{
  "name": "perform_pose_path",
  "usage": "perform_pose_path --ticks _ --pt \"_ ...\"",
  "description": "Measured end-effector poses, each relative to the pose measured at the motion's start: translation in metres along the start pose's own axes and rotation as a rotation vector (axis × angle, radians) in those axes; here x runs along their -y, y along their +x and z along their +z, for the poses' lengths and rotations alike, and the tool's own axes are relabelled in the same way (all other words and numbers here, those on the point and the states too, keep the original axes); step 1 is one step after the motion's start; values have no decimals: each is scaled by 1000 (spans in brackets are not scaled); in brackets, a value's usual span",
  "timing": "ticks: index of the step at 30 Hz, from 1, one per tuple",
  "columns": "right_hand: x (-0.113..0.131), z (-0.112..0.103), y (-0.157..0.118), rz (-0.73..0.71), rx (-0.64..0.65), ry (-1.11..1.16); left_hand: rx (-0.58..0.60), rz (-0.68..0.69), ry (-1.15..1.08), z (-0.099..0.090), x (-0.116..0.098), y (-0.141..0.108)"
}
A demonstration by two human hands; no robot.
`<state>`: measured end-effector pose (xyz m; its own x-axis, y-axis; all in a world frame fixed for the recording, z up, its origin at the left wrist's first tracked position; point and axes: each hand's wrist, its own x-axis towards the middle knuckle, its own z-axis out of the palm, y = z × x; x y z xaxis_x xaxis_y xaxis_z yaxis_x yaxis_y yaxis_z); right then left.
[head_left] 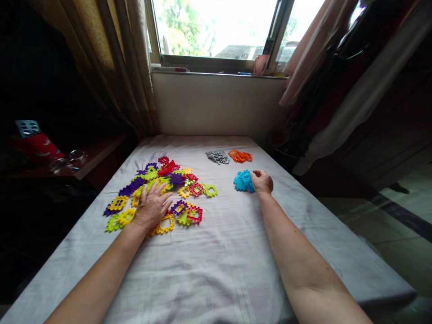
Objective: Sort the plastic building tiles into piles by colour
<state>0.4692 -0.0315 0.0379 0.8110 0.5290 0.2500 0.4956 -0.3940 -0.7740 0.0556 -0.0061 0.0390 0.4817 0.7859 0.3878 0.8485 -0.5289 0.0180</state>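
My left hand (153, 207) lies with its fingers spread on a mixed pile of toothed plastic pieces in yellow, purple, red and lime green, at the left of the cloth-covered table. A red-framed piece (195, 214) rests just right of that hand. My right hand (262, 182) is closed at the right edge of a small heap of blue pieces (243, 181); whether a piece is between its fingers is hidden. Behind the blue heap lie a grey heap (218, 156) and an orange heap (240, 156), side by side.
The table (209, 270) has a pale, wrinkled cloth. Glasses (69, 161) and a red container (38, 148) stand on a dark surface at the left. A pink cup (260, 65) is on the window sill. Curtains and hanging clothes flank the window.
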Motion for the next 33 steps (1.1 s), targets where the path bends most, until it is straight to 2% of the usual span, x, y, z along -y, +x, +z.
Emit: perform_pose_path --ticks 4,10,13,18,23,27,33 --pt "-16 7 -5 -79 -105 -38 51 -77 41 0 13 1" --pt "-30 14 -31 -334 -199 46 36 -191 41 -2 24 3" --pt "-26 16 -42 -413 -192 70 29 -201 57 -1 17 8" --pt "-21 17 -49 -497 -138 106 97 -194 77 7 4 21" --pt "-21 20 -52 -519 -120 94 116 -217 78 12 7 33" --pt "-20 22 -55 -555 -112 92 104 -182 76 11 8 42" --pt "-18 20 -58 -579 -86 92 74 -121 -14 2 -1 30"
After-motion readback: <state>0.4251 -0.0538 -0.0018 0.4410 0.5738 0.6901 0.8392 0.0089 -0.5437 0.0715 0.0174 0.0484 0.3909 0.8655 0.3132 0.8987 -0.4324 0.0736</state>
